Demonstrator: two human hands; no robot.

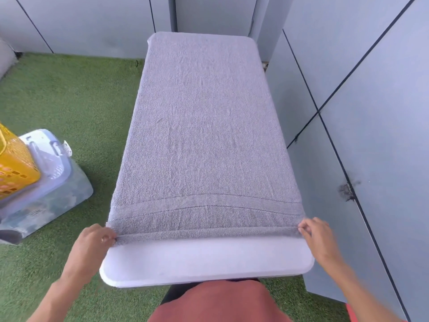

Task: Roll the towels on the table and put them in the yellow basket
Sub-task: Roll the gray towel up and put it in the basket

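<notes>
A grey towel [204, 126] lies spread flat along the white table [206, 261], covering it from the far end almost to the near edge. Its near hem is folded over into a thin first turn. My left hand [95, 242] pinches the left end of that fold. My right hand [318, 235] pinches the right end. The yellow basket [16, 166] stands at the left edge of the view, partly cut off.
The basket rests on a clear plastic storage box with a pale lid [51, 182] on green artificial grass [76, 101]. Grey panel walls [371, 112] stand close along the table's right side and behind its far end.
</notes>
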